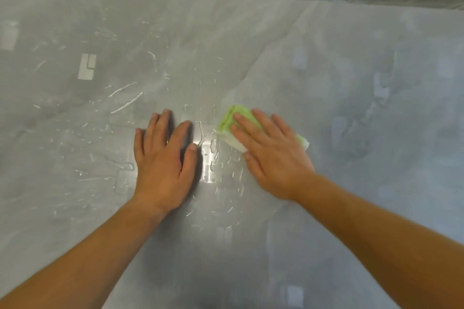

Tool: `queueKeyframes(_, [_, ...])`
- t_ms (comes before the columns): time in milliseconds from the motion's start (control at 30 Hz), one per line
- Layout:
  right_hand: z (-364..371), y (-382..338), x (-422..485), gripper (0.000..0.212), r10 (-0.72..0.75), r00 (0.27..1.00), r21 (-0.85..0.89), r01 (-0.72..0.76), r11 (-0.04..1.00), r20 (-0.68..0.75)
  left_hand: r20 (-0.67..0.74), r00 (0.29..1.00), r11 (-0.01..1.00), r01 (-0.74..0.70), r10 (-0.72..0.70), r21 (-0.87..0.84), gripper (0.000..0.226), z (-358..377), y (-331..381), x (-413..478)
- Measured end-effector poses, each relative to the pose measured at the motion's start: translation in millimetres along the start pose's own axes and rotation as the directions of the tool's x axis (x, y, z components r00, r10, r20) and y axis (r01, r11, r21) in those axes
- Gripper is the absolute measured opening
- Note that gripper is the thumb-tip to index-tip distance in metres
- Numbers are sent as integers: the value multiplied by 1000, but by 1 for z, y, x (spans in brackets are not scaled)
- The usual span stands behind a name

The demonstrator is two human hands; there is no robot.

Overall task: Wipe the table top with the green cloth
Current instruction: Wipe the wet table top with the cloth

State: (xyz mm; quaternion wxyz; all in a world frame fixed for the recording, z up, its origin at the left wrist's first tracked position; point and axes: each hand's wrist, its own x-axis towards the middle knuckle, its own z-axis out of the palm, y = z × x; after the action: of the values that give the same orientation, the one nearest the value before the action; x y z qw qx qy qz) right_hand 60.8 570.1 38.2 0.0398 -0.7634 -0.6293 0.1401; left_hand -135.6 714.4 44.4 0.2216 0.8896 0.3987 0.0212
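Green cloth [232, 120] being pressed flat under open right hand [272, 155], mid-wipe; left hand [163, 160] bracing open-palmed on surface [364, 83] (droplets [213, 158] between hands likely calling for leftward sweep).

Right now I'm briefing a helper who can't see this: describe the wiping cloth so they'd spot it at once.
Look at the wide grey table top, wet with streaks near its middle. Two bare hands lie flat there; the folded green cloth sits under the right hand, poking out past its fingertips. It is the only brightly coloured thing on the surface.
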Motion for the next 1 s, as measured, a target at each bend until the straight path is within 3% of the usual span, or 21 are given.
queueKeyframes(67, [-9, 31, 19, 60, 178, 982, 8, -178, 984, -65, 3, 1000, 1000, -6, 6, 24, 48, 4, -3, -13])
queueKeyframes(133, [-14, 46, 37, 60, 416, 901, 100, -406, 908, -123, 4, 1000, 998, -4, 4, 55, 51, 9, -8, -23])
queueKeyframes(200, [-6, 27, 37, 62, 489, 860, 116, -475, 872, -150, 24, 1000, 997, -9, 7, 83, 56, 13, -12, -30])
queueKeyframes(267, [8, -10, 12, 65, 351, 926, 72, -344, 936, -139, 43, 999, 995, -17, 13, 99, 60, 16, -15, -34])
queueKeyframes(333, [20, -39, -31, 64, 117, 990, 10, -117, 993, -78, 46, 999, 994, -6, 1, 112, 61, 18, -16, -34])
queueKeyframes(433, [25, -27, -70, 61, -141, 990, -15, 142, 990, 21, 48, 999, 992, 5, -11, 128, 62, 21, -17, -32])
queueKeyframes(500, [19, 1, -63, 60, -114, 993, -44, 114, 992, 18, 50, 999, 989, -4, -4, 149, 62, 23, -17, -30])
queueKeyframes(567, [9, 21, -39, 58, 143, 988, 2, -143, 990, -60, 54, 999, 985, -3, -7, 174, 63, 22, -17, -30])
queueKeyframes(633, [5, 15, -14, 60, 408, 906, 97, -398, 912, -116, 63, 998, 985, -5, -6, 172, 65, 20, -18, -29])
queueKeyframes(667, [7, 3, -11, 62, 470, 875, 123, -457, 881, -119, 78, 997, 987, -10, -2, 160, 67, 19, -17, -29])
queueKeyframes(733, [19, -30, -25, 66, 386, 915, 112, -373, 921, -120, 89, 996, 988, -11, -2, 152, 70, 17, -17, -29])
queueKeyframes(800, [30, -59, -62, 66, 127, 990, 52, -124, 991, -60, 110, 994, 988, -7, -10, 154, 72, 14, -14, -29])
queueKeyframes(900, [28, -43, -89, 61, -169, 984, 9, 169, 986, 58, 131, 991, 987, 2, -24, 162, 74, 11, -13, -29])
queueKeyframes(933, [25, -26, -83, 59, -162, 986, 0, 163, 987, 36, 140, 990, 987, 2, -25, 162, 74, 11, -13, -28])
queueKeyframes(1000, [14, 5, -61, 59, 71, 997, 45, -69, 997, -37, 146, 989, 986, -6, -19, 165, 73, 10, -15, -28])
